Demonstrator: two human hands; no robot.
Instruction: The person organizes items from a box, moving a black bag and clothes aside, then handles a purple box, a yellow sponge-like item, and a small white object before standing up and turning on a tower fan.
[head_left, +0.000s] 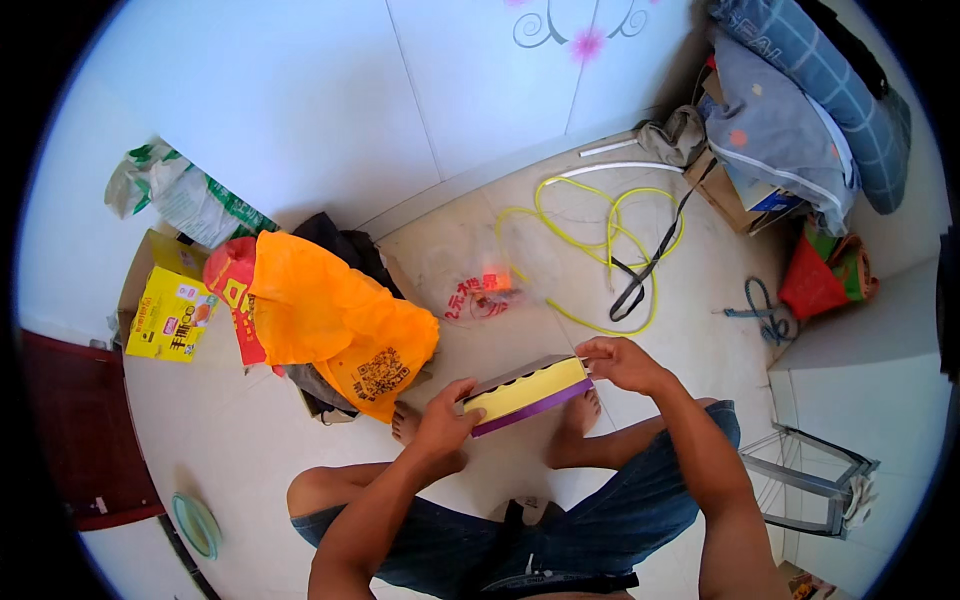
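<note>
A long cardboard box (529, 391) is held between my two hands above the floor, in front of my bent knees. It has a yellow face with a wavy edge, a purple strip along the lower side and a greyish upper face. My left hand (450, 412) grips the left end, thumb on the yellow face. At the other end, the fingers of my right hand (621, 365) hold the corner; their tips are partly hidden. Beyond the box lies a transparent plastic bag (480, 294) with red printing and something orange in it.
Yellow cable (651, 300) and a black strap (654, 268) lie coiled ahead. Left are an orange bag (337, 307) over a carton and a yellow carton (169, 315). Right are piled bedding (772, 127), a blue rope (766, 315) and a metal frame (810, 480).
</note>
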